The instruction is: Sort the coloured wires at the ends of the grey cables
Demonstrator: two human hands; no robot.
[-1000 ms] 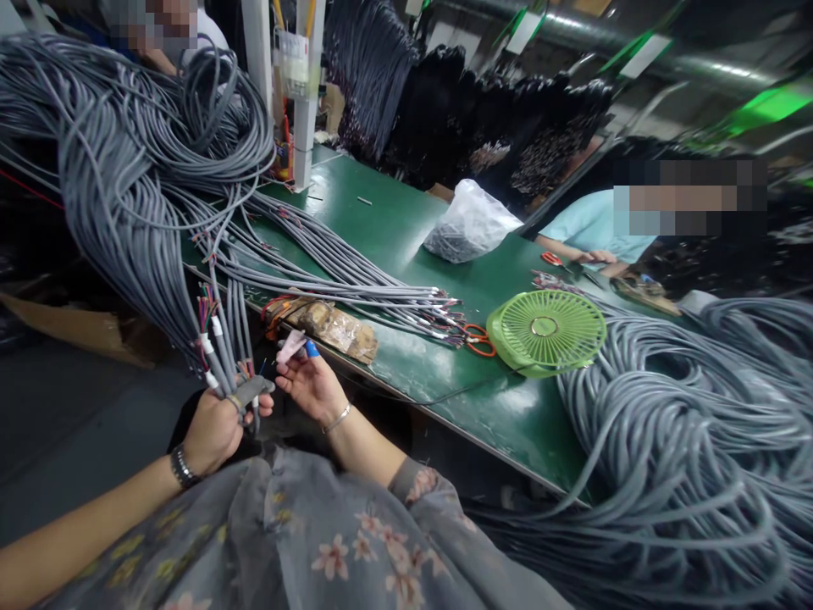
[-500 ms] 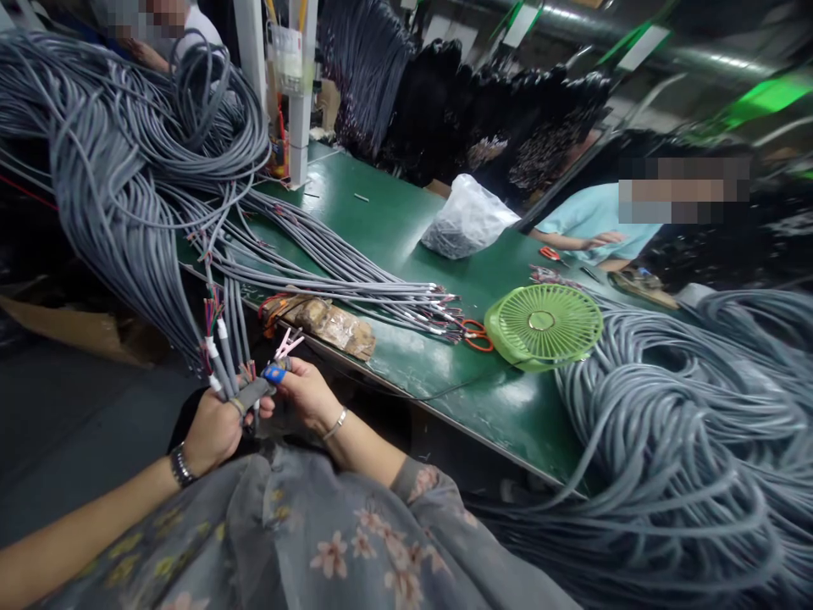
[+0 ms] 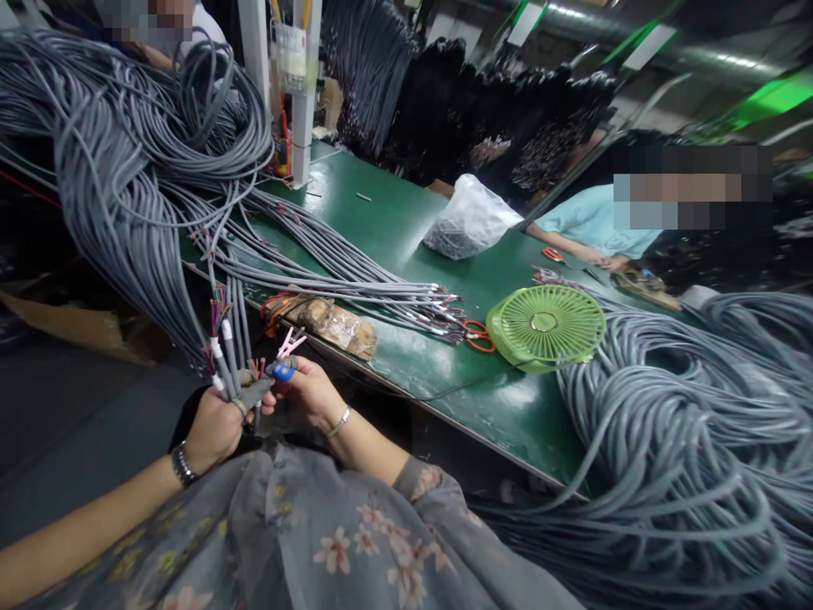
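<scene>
Low in front of my body, my left hand (image 3: 216,428) is closed round a few grey cables (image 3: 229,366). Their upper ends show white bands and thin coloured wires (image 3: 219,309); grey wrapping covers a finger of this hand. Close against it, my right hand (image 3: 312,394) is closed in a pinch by the wire ends, with a blue wrap (image 3: 283,371) on its thumb. What it pinches is hidden by the fingers. A pale pink forked piece (image 3: 290,342) sticks up just above the right fingers; I cannot tell whether they hold it.
A green table (image 3: 394,224) carries grey cable bundles (image 3: 356,263), a taped block (image 3: 340,329), orange-handled scissors (image 3: 479,335), a green fan (image 3: 544,326) and a white plastic bag (image 3: 470,220). Cable coils (image 3: 666,424) lie right, more (image 3: 120,161) left. A person in light blue (image 3: 581,216) sits across.
Both my hands keep nearly the same place, the wire ends shifting slightly. Across the table, the other person's hands have come lower and closer together.
</scene>
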